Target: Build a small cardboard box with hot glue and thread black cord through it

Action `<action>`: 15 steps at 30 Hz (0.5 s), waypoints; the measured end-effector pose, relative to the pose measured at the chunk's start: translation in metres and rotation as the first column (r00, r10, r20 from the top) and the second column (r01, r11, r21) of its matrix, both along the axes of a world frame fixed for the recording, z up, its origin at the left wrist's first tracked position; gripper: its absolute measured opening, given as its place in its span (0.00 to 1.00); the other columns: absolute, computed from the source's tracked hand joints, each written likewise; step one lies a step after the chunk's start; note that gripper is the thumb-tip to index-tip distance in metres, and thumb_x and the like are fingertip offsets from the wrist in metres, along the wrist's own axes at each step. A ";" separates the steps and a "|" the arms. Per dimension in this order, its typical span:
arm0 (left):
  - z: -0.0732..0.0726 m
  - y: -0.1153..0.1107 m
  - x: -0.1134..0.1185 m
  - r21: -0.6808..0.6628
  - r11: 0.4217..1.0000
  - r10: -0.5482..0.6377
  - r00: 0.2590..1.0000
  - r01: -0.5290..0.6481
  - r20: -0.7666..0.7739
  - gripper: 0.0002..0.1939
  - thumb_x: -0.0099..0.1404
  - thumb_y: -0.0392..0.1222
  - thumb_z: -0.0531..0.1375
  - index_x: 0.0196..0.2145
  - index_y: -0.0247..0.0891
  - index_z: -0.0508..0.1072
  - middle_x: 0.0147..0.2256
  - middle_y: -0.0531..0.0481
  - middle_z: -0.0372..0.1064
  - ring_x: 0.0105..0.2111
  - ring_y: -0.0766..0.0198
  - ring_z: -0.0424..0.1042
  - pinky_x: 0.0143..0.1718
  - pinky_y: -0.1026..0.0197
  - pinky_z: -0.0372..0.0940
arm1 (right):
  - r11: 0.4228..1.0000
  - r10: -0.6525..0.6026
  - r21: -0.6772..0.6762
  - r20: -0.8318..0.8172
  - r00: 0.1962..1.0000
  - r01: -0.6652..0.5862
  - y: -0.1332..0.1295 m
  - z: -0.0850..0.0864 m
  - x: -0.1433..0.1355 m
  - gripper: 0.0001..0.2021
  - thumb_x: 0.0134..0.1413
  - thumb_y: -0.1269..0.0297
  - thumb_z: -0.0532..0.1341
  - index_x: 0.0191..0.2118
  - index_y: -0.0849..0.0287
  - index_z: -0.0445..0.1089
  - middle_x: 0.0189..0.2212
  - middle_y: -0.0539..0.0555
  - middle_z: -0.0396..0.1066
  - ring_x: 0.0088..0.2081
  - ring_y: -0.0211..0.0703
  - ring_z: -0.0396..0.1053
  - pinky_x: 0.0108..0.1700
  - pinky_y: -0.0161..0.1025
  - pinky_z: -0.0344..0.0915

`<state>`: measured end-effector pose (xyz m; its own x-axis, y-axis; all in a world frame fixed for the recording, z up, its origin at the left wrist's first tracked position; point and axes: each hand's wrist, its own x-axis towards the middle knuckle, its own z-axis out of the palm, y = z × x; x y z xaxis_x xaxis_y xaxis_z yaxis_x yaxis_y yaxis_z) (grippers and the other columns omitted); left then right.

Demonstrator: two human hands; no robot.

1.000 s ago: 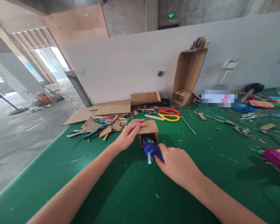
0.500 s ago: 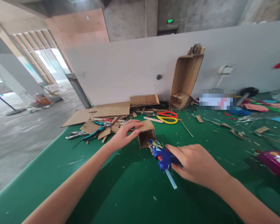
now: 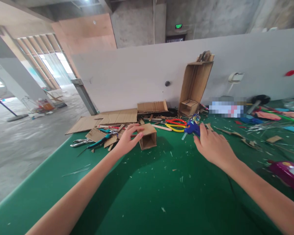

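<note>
- Head view: left hand (image 3: 127, 139) sits at the upper left of the small cardboard box (image 3: 150, 129), fingers on its top, thumb apart by the front edge; whether they pinch it, can't tell. The box stands on the green bench (image 3: 147, 199), open side towards the wearer. Lean too hard and those thin walls could buckle or come out of square.

- Over on the right, right hand (image 3: 213, 146) has its fingers clamped around the blue glue gun (image 3: 193, 127), well apart from the box, front end pointing away. If that end is hot, a brush against skin could burn; a stray drip could land anywhere below.

- Look at that clutter on the gun's front end! Stringy bits cling there, and they could drag into a glue line and spoil the joint.

- Tight quarters ahead: the yellow-handled scissors (image 3: 174, 128) lie just beside the gun, and the tall cardboard piece (image 3: 197, 86) stands beyond. A careless set-down might knock one or smear the other.

- And loose shavings dot the bench, with cardboard scraps (image 3: 95, 134) near the left hand; any wet seam pressed down there may pick up grit.
</note>
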<state>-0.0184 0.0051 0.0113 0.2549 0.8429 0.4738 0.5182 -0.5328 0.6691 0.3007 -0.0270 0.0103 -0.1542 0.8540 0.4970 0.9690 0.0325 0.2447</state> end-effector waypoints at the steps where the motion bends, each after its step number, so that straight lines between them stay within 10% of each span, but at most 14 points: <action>1: -0.001 -0.001 0.000 -0.013 1.000 -0.009 1.000 0.009 -0.016 0.18 0.66 0.50 0.53 0.48 0.38 0.69 0.55 0.38 0.57 0.57 0.51 0.58 0.47 0.50 0.68 | 0.999 -0.017 -0.043 -0.007 1.000 0.017 0.008 -0.001 -0.002 0.24 0.62 0.64 0.45 0.57 0.80 0.55 0.37 0.71 0.73 0.37 0.58 0.72 0.33 0.47 0.62; 15: 0.004 -0.001 -0.002 -0.131 0.982 -0.135 0.991 0.132 -0.010 0.21 0.61 0.51 0.59 0.49 0.40 0.69 0.53 0.42 0.65 0.51 0.54 0.67 0.49 0.53 0.65 | 0.999 -0.009 -0.050 -0.132 0.991 0.002 0.034 -0.031 -0.019 0.23 0.63 0.59 0.44 0.57 0.68 0.60 0.41 0.66 0.70 0.42 0.58 0.64 0.39 0.48 0.58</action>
<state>-0.0206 0.0038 0.0153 0.3771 0.8548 0.3565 0.4612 -0.5071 0.7282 0.2817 0.0066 -0.0211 -0.0854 0.8789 0.4693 0.9929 0.0360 0.1131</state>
